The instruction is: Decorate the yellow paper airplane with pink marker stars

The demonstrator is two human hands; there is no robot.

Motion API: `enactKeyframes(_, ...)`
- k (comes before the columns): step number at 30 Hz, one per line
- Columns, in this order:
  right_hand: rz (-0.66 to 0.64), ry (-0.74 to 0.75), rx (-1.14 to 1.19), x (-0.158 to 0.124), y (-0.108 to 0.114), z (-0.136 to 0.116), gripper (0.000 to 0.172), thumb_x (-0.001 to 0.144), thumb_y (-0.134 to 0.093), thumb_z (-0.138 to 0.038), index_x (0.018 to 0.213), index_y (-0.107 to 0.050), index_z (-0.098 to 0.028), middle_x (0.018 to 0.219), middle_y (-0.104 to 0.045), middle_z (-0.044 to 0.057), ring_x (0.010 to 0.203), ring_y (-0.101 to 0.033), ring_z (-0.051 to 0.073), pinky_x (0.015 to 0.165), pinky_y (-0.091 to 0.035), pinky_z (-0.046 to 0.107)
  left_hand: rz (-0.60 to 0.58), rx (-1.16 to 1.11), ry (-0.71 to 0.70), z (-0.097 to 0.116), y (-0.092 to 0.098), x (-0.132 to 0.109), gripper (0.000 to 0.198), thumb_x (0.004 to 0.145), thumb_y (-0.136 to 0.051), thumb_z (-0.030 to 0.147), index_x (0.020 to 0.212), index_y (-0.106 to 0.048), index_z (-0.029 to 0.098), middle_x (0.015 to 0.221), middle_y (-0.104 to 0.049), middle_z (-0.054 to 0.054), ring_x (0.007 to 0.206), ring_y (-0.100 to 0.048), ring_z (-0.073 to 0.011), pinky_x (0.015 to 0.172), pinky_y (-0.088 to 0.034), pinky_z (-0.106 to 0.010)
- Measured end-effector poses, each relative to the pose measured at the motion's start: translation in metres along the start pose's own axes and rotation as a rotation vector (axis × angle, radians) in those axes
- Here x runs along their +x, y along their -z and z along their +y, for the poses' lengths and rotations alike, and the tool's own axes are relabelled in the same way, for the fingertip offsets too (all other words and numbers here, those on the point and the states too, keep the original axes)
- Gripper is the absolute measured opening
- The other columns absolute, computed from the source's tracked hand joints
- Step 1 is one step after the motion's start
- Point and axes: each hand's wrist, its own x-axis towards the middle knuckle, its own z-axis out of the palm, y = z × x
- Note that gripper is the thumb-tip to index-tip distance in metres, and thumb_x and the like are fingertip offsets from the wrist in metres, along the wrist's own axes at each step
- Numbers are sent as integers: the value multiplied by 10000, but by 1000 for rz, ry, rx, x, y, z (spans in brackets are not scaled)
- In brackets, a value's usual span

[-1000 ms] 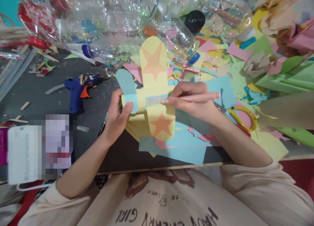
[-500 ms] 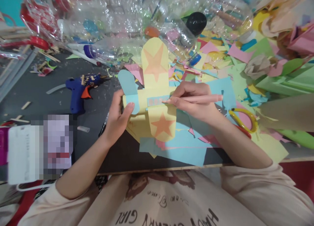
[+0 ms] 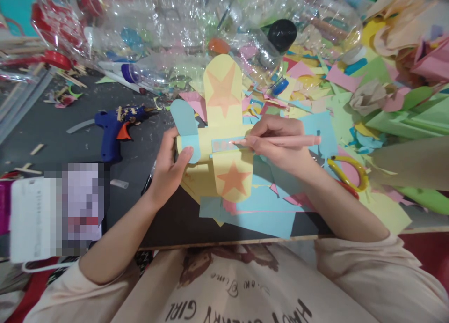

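A yellow paper plane [image 3: 224, 114] with orange stars on its wings lies in the middle, a blue paper tail [image 3: 184, 117] at its left end. My left hand [image 3: 172, 166] grips that end, thumb on top of the blue paper. Closed round a pink pen [image 3: 287, 140], my right hand [image 3: 277, 143] rests by the plane's right end. The pen's tip is at a blue strip [image 3: 222, 145] with small pink marks along the body. My right hand hides the plane's right end.
A blue glue gun [image 3: 112, 131] lies at left, near a white device [image 3: 30, 220]. Clear plastic bottles [image 3: 150, 75] and coloured paper scraps [image 3: 301, 70] crowd the back. Yellow-handled scissors [image 3: 351, 171] lie by my right forearm, with blue paper sheets [image 3: 273, 220] under the plane.
My right hand and the pen have shifted very slightly to the right. My left hand still grips the plane's left end.
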Motion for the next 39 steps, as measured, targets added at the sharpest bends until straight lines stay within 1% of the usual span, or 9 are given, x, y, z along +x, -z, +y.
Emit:
enactKeyframes(5,-47,-1,-9,-1,1,-2,305,834,-693,-290,574,-560,-204,571,-566,-32,537,-484,101,502,-347,262,5,10,-6,0,0,0,399,979,-449,548,1267,-501,276,1188,-665,-50,1085,-655,-237,926,-573,-376)
enactKeyframes(10,-12,-42,0,1,1,-1,303,832,-708,-340,595,-573,-207,585,-584,-26,554,-498,112,503,-360,265,12,26,-25,1,0,1,379,982,-452,530,1254,-512,273,1174,-670,-50,1080,-659,-237,925,-574,-383)
enactKeyframes(15,-24,-48,1,-1,-1,-3,264,820,-712,-283,603,-581,-210,594,-587,-26,559,-502,112,507,-364,265,12,23,-13,2,0,1,381,981,-459,523,1255,-509,262,1181,-672,-55,1078,-663,-237,923,-575,-384)
enactKeyframes(19,-17,-50,9,0,-1,-6,273,823,-704,-271,595,-565,-215,592,-573,-28,556,-498,111,510,-370,267,12,29,-11,2,0,1,389,980,-454,529,1253,-508,258,1187,-670,-60,1078,-662,-238,918,-576,-385)
enactKeyframes(25,35,-63,163,4,3,-3,243,823,-682,-261,613,-567,-214,535,-560,-42,446,-479,87,426,-359,255,13,7,-2,2,0,1,376,973,-467,526,1232,-510,257,1145,-669,-50,1039,-661,-226,888,-576,-369)
enactKeyframes(28,21,-87,217,4,4,-3,201,826,-686,-289,662,-590,-222,579,-606,-27,439,-493,88,410,-379,260,20,13,1,0,0,1,353,977,-460,496,1232,-501,255,1129,-660,-46,1020,-655,-220,869,-575,-365)
enactKeyframes(31,-23,-71,183,4,7,-5,160,831,-686,-286,700,-619,-220,628,-635,-13,478,-528,98,441,-407,265,32,33,3,-1,1,1,315,976,-451,459,1221,-501,266,1109,-652,-36,993,-652,-215,857,-573,-364)
enactKeyframes(34,-53,-43,89,3,8,-7,142,788,-702,-251,677,-628,-202,619,-625,-12,519,-532,107,459,-386,262,31,53,9,-2,2,2,277,968,-451,422,1196,-512,276,1095,-647,-29,1001,-646,-218,875,-566,-372)
enactKeyframes(39,-48,-65,-6,1,6,-8,194,779,-693,-261,632,-579,-207,621,-594,-12,570,-498,114,494,-361,268,27,68,25,1,3,3,264,956,-451,390,1183,-520,274,1088,-643,-27,1017,-636,-217,896,-554,-366)
